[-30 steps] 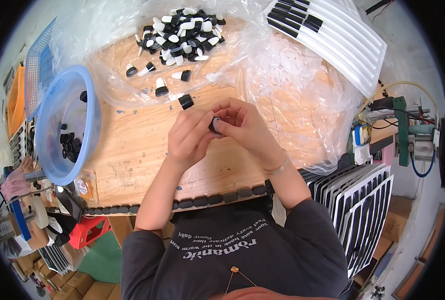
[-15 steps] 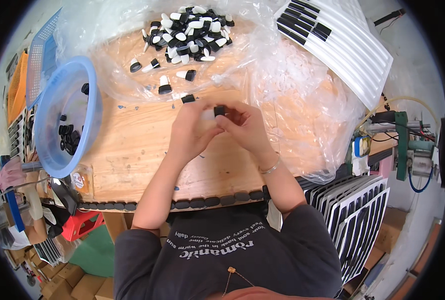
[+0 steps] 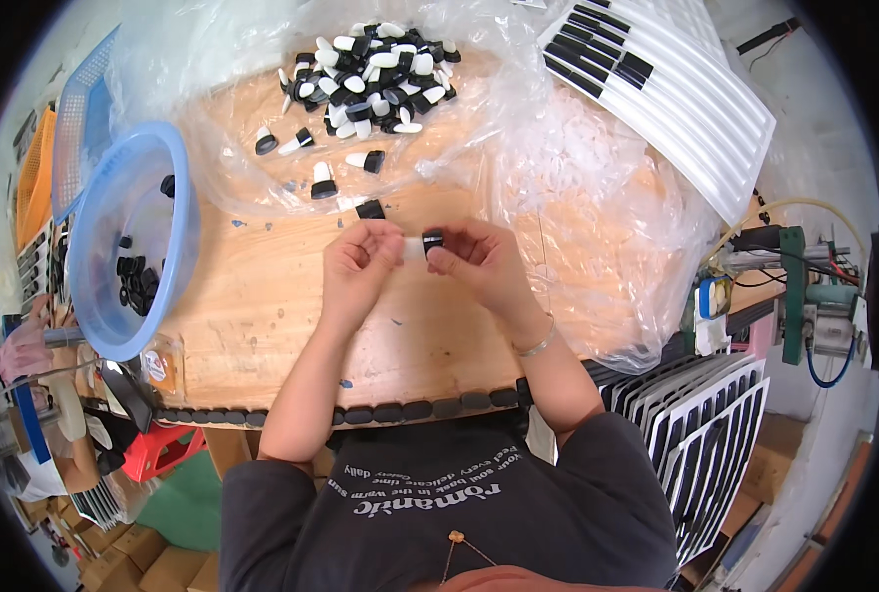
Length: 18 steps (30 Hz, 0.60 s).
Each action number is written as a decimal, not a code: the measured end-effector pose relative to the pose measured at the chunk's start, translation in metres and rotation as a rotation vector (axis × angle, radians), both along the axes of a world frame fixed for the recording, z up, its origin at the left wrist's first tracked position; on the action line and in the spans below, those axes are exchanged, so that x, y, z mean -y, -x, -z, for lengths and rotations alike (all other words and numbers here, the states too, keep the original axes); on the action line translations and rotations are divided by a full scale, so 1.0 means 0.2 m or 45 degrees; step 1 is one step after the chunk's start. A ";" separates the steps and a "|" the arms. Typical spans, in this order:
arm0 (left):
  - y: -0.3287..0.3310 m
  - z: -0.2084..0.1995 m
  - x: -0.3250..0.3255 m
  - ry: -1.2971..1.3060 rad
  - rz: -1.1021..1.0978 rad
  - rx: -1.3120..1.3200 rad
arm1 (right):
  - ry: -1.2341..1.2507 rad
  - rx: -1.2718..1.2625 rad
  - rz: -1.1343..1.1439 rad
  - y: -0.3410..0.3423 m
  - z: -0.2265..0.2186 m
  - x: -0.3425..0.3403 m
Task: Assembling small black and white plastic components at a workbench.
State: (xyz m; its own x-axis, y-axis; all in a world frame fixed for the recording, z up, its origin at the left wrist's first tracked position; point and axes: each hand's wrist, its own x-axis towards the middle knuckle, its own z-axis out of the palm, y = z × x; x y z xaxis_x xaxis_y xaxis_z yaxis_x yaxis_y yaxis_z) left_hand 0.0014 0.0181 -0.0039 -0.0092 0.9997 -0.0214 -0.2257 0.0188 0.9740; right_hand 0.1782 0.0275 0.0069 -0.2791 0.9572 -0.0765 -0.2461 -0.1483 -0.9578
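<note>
In front of me over the wooden table, my right hand [image 3: 481, 259] pinches a small black cap-like piece [image 3: 432, 241] between thumb and fingers. A pale, translucent strip or sleeve [image 3: 413, 249] reaches from it to the fingertips of my left hand [image 3: 360, 264], which are closed on its other end. Just beyond my hands lies another black piece [image 3: 370, 209]. Farther off, several black-and-white pieces with rounded white tongues lie loose, one of them a black-based piece [image 3: 323, 184]. Behind them rises a pile of the same pieces [image 3: 380, 79].
On the left stands a blue basin [image 3: 185, 237] holding several black pieces. Crumpled clear plastic [image 3: 597, 217] covers the table's right side and back. A white ribbed tray [image 3: 696, 118] with black strips lies far right. Dark oval pads [image 3: 390, 412] line the near edge.
My hands have drawn slightly apart, the left moving left and turning so its fingertips pinch the pale part. More of the black piece shows in my right hand.
</note>
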 end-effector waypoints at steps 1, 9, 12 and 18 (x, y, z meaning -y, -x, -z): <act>0.00 -0.01 0.00 0.056 0.094 -0.022 | 0.026 0.010 -0.069 0.00 0.01 0.00; 0.05 -0.03 -0.01 0.204 0.299 -0.005 | -0.011 -0.034 -0.120 -0.01 -0.03 0.01; 0.02 0.00 -0.01 0.148 0.296 0.023 | -0.021 0.165 -0.130 -0.02 -0.03 -0.01; 0.14 0.03 -0.10 -0.056 -0.181 -0.100 | -0.057 0.612 -0.158 -0.06 -0.13 -0.16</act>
State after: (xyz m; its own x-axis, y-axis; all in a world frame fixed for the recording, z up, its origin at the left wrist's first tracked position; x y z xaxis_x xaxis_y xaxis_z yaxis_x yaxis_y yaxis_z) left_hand -0.0257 0.0390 -0.0099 -0.1510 0.9881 0.0284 -0.1465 -0.0508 0.9879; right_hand 0.1893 0.0593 0.0328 -0.3342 0.9244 -0.1836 0.2415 -0.1043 -0.9648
